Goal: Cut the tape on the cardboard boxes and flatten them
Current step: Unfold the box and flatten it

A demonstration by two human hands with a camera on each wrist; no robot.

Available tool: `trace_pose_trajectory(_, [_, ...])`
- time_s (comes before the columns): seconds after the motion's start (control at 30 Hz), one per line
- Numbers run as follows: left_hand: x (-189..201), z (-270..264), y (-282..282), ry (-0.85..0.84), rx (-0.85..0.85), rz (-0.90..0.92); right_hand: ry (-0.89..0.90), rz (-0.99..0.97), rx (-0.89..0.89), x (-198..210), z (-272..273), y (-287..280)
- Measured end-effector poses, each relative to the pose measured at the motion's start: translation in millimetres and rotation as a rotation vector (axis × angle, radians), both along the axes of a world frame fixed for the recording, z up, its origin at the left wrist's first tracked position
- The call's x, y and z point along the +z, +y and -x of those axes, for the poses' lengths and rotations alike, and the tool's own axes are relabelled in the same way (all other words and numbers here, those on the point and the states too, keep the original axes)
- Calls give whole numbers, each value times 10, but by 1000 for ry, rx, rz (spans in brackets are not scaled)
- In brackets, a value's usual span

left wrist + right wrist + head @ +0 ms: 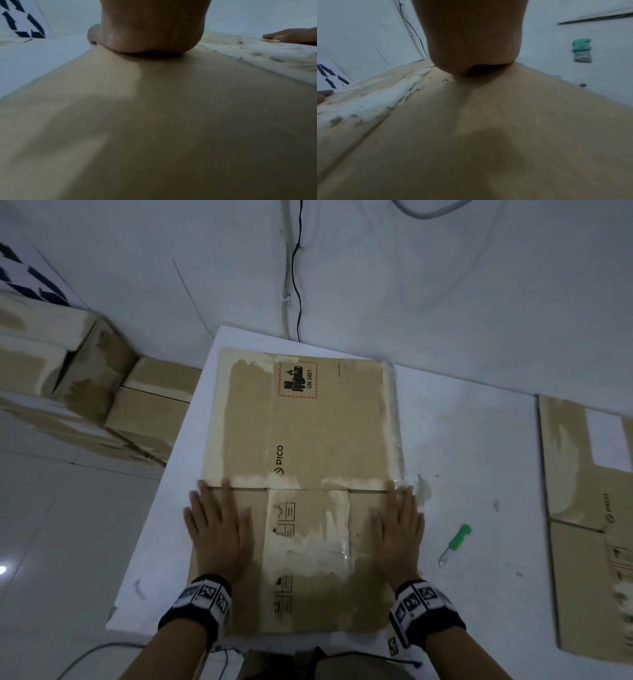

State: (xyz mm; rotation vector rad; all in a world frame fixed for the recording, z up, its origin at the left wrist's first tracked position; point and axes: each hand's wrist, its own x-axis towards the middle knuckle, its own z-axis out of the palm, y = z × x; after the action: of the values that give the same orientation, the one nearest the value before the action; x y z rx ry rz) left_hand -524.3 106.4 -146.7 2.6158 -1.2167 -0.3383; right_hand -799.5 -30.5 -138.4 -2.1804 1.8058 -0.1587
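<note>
A flattened PICO cardboard box (pixel 308 474) lies on the white worktop (pixel 479 460), printed side up, with a red-bordered UN 3481 battery label (pixel 297 380) near its far edge and torn pale patches of tape residue (pixel 318 542) across its near half. Both hands lie palm down on the box's near half, just short of the cross fold. The left hand (pixel 219 529) lies flat by the box's left edge, its grip slack and fingers straight, holding nothing. The right hand (pixel 399 525) lies flat by the box's right edge, fingers likewise straight and spread, its tips at the strip of clear tape there. To the right of the box, apart from it, a green-handled cutter (pixel 457 541) rests on the worktop. Farther right of the box lies a second flattened cardboard box (pixel 589 525). Left of the box, beyond the worktop's edge, stand stacked cardboard boxes (pixel 102 405).
</note>
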Motion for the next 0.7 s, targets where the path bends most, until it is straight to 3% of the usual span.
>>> trace_pose_trajectory(0.23, [49,-11,-35,31,3,-23,-53,-43,-12,-36,5,-13])
trace_pose_trajectory(0.33, [223,-46,-172,133,125,53,-292,-11,-98,55,35,-102])
trace_pose_trajectory(0.4, [357,-116,-298,207,297,92,-508,-16,-276,163,8,-185])
trace_pose_trajectory(0.5, [526,-295,-376,447,561,169,-733,-198,-555,394,21,-304])
trace_pose_trajectory(0.6, [591,-415,-265,610,449,27,-581,-353,-478,496,140,-322])
trace_pose_trajectory(0.7, [582,-356,-50,667,311,123,-473,-385,-357,491,201,-139])
